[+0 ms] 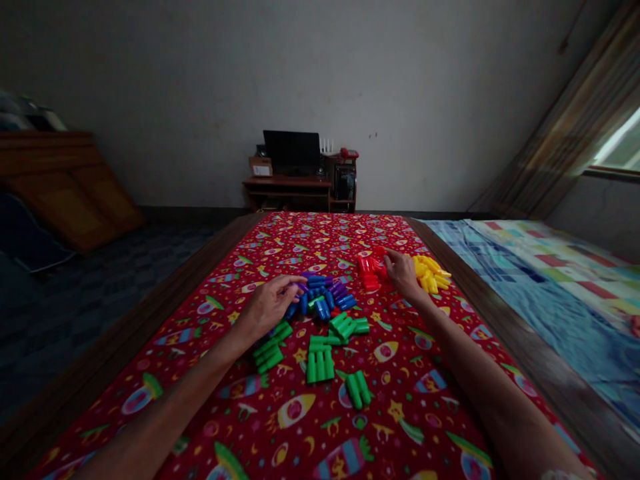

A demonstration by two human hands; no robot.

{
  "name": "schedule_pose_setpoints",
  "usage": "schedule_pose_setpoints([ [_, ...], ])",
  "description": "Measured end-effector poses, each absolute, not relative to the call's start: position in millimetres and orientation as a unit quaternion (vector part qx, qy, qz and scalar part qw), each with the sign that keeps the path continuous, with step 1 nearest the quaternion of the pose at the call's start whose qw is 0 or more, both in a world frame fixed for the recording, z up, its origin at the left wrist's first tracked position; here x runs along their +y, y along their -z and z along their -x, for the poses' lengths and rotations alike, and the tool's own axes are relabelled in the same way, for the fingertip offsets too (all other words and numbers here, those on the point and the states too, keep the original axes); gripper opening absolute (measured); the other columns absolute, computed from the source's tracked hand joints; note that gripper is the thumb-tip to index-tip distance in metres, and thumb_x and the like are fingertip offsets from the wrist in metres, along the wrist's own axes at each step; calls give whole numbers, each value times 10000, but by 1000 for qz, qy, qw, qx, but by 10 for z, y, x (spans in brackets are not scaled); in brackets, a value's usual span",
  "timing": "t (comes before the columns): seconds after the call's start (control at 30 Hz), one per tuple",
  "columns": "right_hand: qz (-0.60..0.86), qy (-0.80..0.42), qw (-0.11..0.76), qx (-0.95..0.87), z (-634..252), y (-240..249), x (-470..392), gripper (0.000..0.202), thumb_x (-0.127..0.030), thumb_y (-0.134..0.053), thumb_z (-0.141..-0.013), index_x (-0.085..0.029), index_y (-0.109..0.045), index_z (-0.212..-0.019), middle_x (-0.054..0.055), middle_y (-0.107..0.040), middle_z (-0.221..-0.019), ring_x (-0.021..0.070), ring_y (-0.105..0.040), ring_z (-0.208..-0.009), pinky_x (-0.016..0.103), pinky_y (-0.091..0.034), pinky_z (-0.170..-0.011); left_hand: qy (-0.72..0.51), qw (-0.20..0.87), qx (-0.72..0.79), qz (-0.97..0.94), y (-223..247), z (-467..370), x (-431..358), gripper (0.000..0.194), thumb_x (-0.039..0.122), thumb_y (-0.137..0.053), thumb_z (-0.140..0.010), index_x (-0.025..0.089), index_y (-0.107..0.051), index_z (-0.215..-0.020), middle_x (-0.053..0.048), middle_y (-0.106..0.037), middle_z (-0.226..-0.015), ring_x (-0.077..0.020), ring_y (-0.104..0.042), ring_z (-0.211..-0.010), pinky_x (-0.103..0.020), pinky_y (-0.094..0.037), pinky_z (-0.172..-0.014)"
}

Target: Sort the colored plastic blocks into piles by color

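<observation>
My left hand [274,301] is at the left side of a mixed heap of blue plastic blocks [323,308] and purple blocks [339,289]. Its fingers are curled together by a purple piece; what lies between them is partly hidden. My right hand [401,271] reaches down to a group of red blocks [368,265], its fingertips closed at a red piece on the far side. Beside that hand lies a pile of yellow blocks [430,275]. Several green blocks [320,365], shaped like joined rounded tubes, are scattered nearer to me, some beside my left wrist.
A red patterned cloth [295,440] covers the long table with dark wooden edges [493,333]. To the right is a bed [530,293]. Beyond the table's far end stand a desk [287,187] and a monitor [292,152]. A wooden cabinet [65,187] is at the left.
</observation>
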State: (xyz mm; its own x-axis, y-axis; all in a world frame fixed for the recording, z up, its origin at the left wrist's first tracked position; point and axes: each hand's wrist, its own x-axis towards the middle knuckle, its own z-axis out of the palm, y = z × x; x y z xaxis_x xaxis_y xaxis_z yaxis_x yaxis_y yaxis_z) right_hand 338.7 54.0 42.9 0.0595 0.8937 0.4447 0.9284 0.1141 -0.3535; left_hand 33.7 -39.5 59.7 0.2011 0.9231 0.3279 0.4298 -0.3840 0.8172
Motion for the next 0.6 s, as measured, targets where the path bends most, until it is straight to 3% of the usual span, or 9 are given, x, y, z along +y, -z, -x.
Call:
schedule_pose_setpoints([
  [0.17, 647, 38, 182, -740, -3402, -280, 723, 348, -240, -377, -945, -123, -703, -910, 145, -702, -828, 213, -620, -755, 288, -413, -694, -413, 279, 468, -730, -585, -300, -386, 356, 416, -486, -856, 146, -688, -967, -102, -696, -1038, -206, -692, -828, -346, -611, -716],
  [0.27, 592, 58, 203, -777, -3356, -160, 660, 434, -317, -293, -991, -132, -670, -1096, 164, -692, -1019, 242, -616, -978, 332, -429, -878, -414, 270, 463, -736, -578, -301, -386, 344, 407, -486, -858, 156, -690, -976, -101, -694, -1056, -208, -692, -837, -348, -610, -720],
  [0.37, 587, 70, 204, -781, -3306, -25, 527, 533, -473, -331, -974, -174, -483, -1388, 196, -523, -1364, 320, -448, -1288, 457, -355, -1029, -414, 270, 458, -739, -587, -302, -391, 341, 398, -479, -863, 156, -689, -983, -104, -691, -1065, -211, -692, -845, -346, -609, -723],
  [0.47, 594, 47, 167, -785, -3264, 68, 442, 724, -613, -419, -903, -219, -305, -1500, 215, -289, -1533, 397, -264, -1405, 559, -304, -1053, -407, 265, 457, -745, -598, -305, -402, 339, 399, -470, -873, 157, -689, -964, -107, -687, -1090, -203, -691, -836, -336, -607, -720],
  [0.6, 601, 34, 150, -784, -3234, 72, 559, 687, -531, -442, -929, -200, -280, -1509, 242, -203, -1556, 408, -237, -1415, 548, -300, -1064, -391, 244, 458, -760, -585, -310, -402, 318, 390, -477, -876, 167, -694, -945, -102, -694, -1093, -205, -687, -862, -323, -602, -722],
])
